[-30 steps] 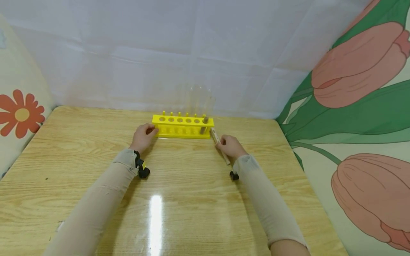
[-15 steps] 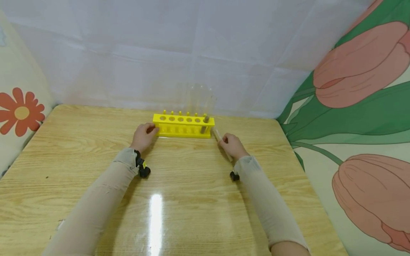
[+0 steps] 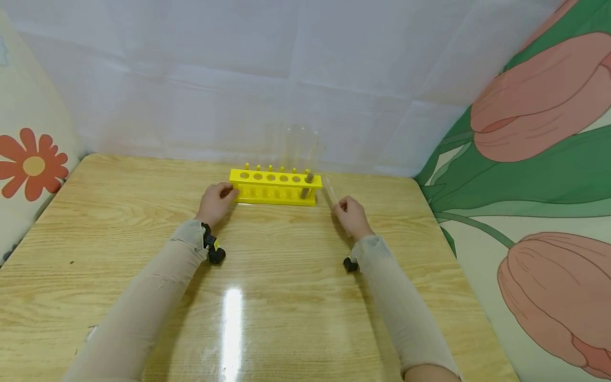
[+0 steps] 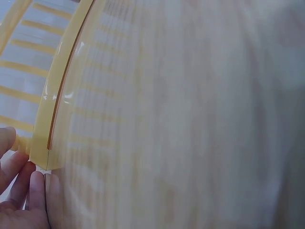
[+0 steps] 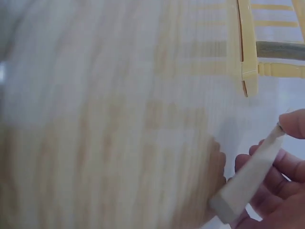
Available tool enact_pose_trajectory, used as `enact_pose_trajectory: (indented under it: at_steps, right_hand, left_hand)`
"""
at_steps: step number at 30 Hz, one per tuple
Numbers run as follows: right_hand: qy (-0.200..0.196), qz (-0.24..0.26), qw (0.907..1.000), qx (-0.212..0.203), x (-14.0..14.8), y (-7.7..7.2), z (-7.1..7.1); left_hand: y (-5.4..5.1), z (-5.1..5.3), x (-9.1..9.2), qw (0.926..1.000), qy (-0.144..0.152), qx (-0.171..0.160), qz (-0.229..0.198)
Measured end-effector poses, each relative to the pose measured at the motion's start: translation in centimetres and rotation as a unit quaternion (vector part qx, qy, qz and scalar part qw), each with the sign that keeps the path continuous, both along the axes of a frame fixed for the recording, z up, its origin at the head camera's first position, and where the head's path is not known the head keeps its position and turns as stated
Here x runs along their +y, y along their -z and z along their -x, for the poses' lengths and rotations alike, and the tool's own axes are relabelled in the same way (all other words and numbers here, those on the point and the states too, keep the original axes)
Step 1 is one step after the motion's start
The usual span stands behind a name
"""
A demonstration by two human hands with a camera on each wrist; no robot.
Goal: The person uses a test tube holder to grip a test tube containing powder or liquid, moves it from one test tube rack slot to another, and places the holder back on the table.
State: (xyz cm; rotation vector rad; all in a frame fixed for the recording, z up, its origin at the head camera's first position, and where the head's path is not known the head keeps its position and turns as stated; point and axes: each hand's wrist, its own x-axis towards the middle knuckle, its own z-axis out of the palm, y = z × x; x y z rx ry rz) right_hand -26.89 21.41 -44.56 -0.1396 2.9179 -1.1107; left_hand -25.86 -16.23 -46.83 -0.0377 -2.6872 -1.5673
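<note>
A yellow test tube rack [image 3: 277, 200] stands toward the back of the table. My left hand [image 3: 215, 203] grips its left end, thumb and fingers around the end post; in the left wrist view those fingers [image 4: 35, 191] show at the rack's corner. Several clear test tubes [image 3: 312, 151] stand up at the rack's right side. A dark grey, rod-like thing [image 3: 305, 191] is in its rightmost hole. To the right of the rack, my right hand [image 3: 352, 216] pinches a pale wooden test tube clamp [image 5: 250, 179], squared at one end; its far part looks blurred in the head view.
The wood-grain table [image 3: 281, 254] runs back to a white cloth [image 3: 191, 95]. A flower-print panel [image 3: 534, 185] borders the right side and another flowered panel [image 3: 38, 106] the left. A lamp reflection shines on the tabletop.
My right hand has shifted slightly right and back with the clamp, whose near end has turned out of sight behind the hand. The left hand keeps its grip on the rack.
</note>
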Motion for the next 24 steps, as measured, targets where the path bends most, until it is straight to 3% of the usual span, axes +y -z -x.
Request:
enact_pose_trajectory:
  at_steps: [13, 24]
  right_hand:
    - [0.045, 0.039, 0.9981, 0.015, 0.11, 0.05, -0.18]
    - [0.051, 0.071, 0.9955, 0.035, -0.1, -0.38, -0.19]
  left_hand:
    - [0.17, 0.06, -0.16, 0.9999, 0.006, 0.01, -0.003]
    - [0.09, 0.09, -0.03, 0.9999, -0.001, 0.015, -0.003]
